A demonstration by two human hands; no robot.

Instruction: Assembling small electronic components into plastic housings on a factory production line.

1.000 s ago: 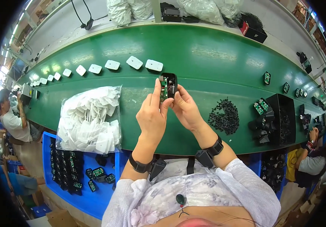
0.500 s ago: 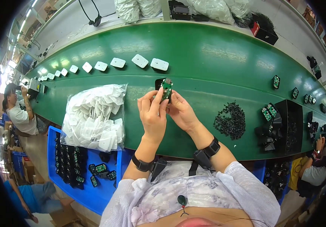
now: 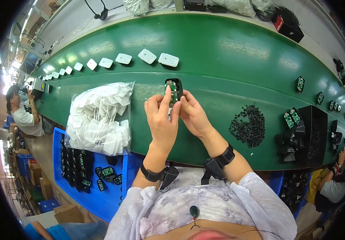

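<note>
A green circuit board (image 3: 175,95) lies in a small black plastic housing (image 3: 180,85) held over the green bench in front of me. My left hand (image 3: 161,120) has its index finger extended onto the board, with the thumb close against its lower part. From the other side, my right hand (image 3: 195,118) grips the housing near its lower right edge. A small whitish part (image 3: 169,114) shows between the left fingers; I cannot make out what it is. My fingers hide the lower end of the housing.
Left of my hands lies a clear bag of white plastic covers (image 3: 98,120). White covers (image 3: 168,60) form a row behind. To the right are a pile of small black parts (image 3: 247,126) and a black box (image 3: 314,134) beside housings with boards. Blue bins (image 3: 92,196) flank me.
The board, tilted up above the housing before, now sits down inside it. My left index finger has moved onto the board. The view has shifted slightly.
</note>
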